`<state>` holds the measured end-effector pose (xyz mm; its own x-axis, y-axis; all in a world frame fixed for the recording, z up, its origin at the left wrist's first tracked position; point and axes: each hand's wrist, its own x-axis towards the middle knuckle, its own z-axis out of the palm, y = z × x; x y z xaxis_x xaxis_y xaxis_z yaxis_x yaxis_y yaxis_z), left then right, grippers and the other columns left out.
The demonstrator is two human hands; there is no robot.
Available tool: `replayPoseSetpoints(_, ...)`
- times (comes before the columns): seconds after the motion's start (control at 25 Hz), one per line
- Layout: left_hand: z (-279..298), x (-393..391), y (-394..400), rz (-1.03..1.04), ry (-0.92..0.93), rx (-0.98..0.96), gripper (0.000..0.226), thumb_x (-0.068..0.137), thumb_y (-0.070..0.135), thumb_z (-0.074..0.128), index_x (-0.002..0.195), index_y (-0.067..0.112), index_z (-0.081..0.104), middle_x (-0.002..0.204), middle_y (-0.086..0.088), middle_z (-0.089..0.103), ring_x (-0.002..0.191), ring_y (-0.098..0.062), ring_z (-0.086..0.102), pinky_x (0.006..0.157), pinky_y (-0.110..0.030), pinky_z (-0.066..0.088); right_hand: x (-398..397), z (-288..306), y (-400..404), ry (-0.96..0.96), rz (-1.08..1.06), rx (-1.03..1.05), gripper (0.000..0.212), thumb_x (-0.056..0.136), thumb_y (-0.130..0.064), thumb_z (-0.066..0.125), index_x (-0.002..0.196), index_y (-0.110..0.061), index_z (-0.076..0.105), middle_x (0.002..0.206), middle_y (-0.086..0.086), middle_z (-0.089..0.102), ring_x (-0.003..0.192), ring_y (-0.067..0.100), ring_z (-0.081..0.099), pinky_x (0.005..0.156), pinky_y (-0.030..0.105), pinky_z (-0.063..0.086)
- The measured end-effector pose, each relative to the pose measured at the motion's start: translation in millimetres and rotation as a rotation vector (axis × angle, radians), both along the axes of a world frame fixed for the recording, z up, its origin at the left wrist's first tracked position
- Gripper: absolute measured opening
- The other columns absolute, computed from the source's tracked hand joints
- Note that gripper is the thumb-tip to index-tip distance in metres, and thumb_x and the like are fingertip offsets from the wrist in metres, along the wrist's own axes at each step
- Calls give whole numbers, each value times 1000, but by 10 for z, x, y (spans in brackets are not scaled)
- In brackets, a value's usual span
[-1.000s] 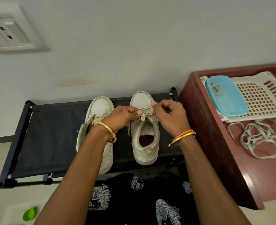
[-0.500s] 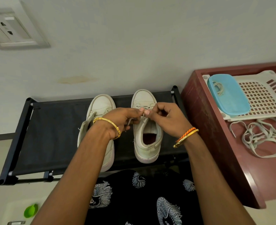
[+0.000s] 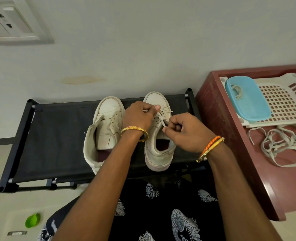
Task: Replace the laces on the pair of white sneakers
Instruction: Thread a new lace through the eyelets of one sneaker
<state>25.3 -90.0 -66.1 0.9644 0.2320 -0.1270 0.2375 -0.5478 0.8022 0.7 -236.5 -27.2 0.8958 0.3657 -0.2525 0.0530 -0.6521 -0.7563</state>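
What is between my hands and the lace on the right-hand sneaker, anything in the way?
Nothing visible. Both the left hand and right hand are already on the lace over the right-hand sneaker. The left-hand sneaker sits alongside, clear of them.

Left sneaker (image 3: 107, 119): off-white, plain upper, unlaced. Right sneaker (image 3: 158, 146): off-white, slightly greyer at the heel, dark reddish insole visible; lace (image 3: 161, 117) pale off-white. Shoe rack (image 3: 60, 136): black fabric shelf, black frame. Cabinet (image 3: 230, 140): dark reddish-brown, glossy. Tray (image 3: 283, 101): white plastic, grid of square perforations. Container (image 3: 248, 98): translucent light blue. Loose laces (image 3: 283, 146): grey-beige. Left wrist bangle (image 3: 135, 130): gold with reddish detail. Right wrist bands (image 3: 210, 147): one orange braided, one gold. Garment (image 3: 161, 206): black with white ornamental motifs. Wall (image 3: 143, 40): pale grey-white, one yellowish stain. Socket plate (image 3: 13, 21): white. Small object (image 3: 32, 220) on the floor: bright green.
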Motion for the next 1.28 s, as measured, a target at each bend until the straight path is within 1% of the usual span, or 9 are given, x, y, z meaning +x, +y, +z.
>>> replayPoseSetpoints(0.16, -100, 20, -34, 35, -54, 41, 24, 87, 39, 61, 88, 19, 74, 90, 13, 57, 89, -10, 55, 84, -31, 44, -67, 63, 61, -85, 35, -94, 29, 85, -12, 59, 60, -13, 44, 58, 0, 43, 53, 12, 38, 51, 28, 36)
replayPoseSetpoints(0.32, -108, 30, -63, 45, -79, 66, 24, 88, 35, 62, 90, 15, 74, 99, 5, 64, 90, -9, 54, 81, -26, 39, -92, 72, 91, -131, 54, -143, 24, 85, -11, 58, 64, -8, 46, 66, 7, 47, 58, 15, 40, 54, 32, 39)
replayPoseSetpoints(0.56, -73, 33, -83, 59, -28, 146, 24, 87, 42, 60, 89, 23, 74, 108, 8, 64, 103, -16, 55, 90, -44, 41, -85, 19, 67, -130, 60, -118, 30, 85, -10, 60, 60, -12, 44, 61, 1, 44, 53, 9, 37, 50, 17, 33)
replayPoseSetpoints(0.76, 14, -13, 14, -52, -7, -19, 33, 92, 46, 50, 104, 22, 68, 103, 4, 66, 96, -17, 59, 94, -47, 44, 46, -129, -48, 25, -326, 429, 20, 87, -17, 64, 68, -9, 63, 58, -4, 55, 52, 4, 47, 53, 16, 41)
replayPoseSetpoints(0.88, 92, -67, 79, -41, -27, 20, 34, 99, 40, 36, 102, 16, 60, 91, 4, 61, 92, -19, 57, 94, -45, 42, 201, -221, -44, 131, -608, 365, 24, 93, -27, 57, 75, -12, 64, 61, -4, 59, 53, 7, 49, 48, 17, 42)
replayPoseSetpoints(1.0, 85, -121, 72, 32, 95, 207, 45, 99, 46, 32, 74, 12, 48, 68, 1, 50, 71, -21, 49, 67, -33, 37, 301, -301, 67, 236, -668, 178, 36, 85, -40, 63, 73, -7, 65, 64, -2, 62, 59, 13, 53, 52, 24, 42)
replayPoseSetpoints(1.08, 42, -118, 43, 53, 232, 197, 53, 96, 52, 33, 83, 6, 55, 75, -8, 58, 71, -22, 51, 63, -31, 34, 329, -332, 161, 282, -666, 189, 36, 78, -42, 71, 74, -7, 65, 70, 8, 64, 63, 18, 57, 61, 31, 50)
replayPoseSetpoints(1.16, 27, -98, 7, 61, 301, 146, 52, 94, 51, 40, 107, 3, 55, 96, -12, 63, 83, -25, 56, 66, -30, 36, 347, -348, 222, 256, -669, 227, 30, 75, -33, 75, 68, -7, 63, 75, 15, 67, 67, 22, 60, 71, 38, 55)
replayPoseSetpoints(1.28, 73, -81, -17, 106, 294, 52, 46, 92, 39, 54, 125, 8, 44, 107, -4, 55, 91, -19, 50, 72, -27, 36, 376, -360, 247, 176, -660, 216, 16, 77, -20, 71, 68, -10, 63, 71, 7, 66, 70, 18, 61, 71, 35, 55)
